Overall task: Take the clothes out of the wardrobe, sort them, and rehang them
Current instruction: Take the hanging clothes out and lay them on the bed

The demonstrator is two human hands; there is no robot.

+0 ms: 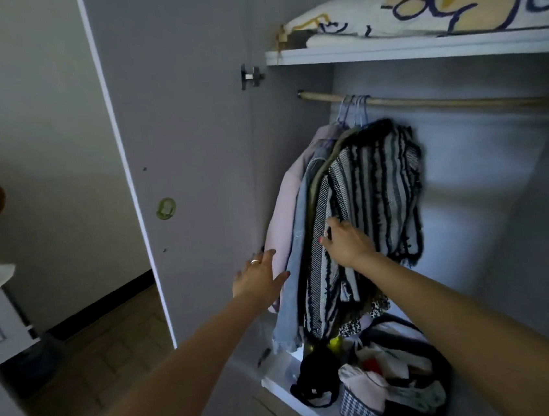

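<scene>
— While both arms reach into the wardrobe point(290, 111), where do the clothes sit?

— Bunched at the left end of the rail point(424, 102), several hangers point(352, 108) pressed together. Outermost on the left a pink garment point(281, 207), then a denim one point(298, 235), then the striped top point(376, 190) facing out. All hang long axis straight down, hems just above a basket point(358, 405) of folded things on the wardrobe floor.

— Hands?

— Left hand point(260, 275): fingers straight and spread, flat against the pink and denim edge, gripping nothing. Right hand point(348, 242): laid on the striped top's front edge, fingers apparently curled into the fabric — a light hold is my reading, but the fingertips are hidden.

— Which relation matters next?

— Height. Both hands are low on the cloth; the hanger hooks are well above them on the rail, up and slightly right. Nothing comes off without a hand rising to the hooks. The right hand is nearer, directly under them.

— Progress?

— Early, by my judgement. Nothing is off the rail yet. Bedding point(432, 11) lies on the shelf above.
</scene>
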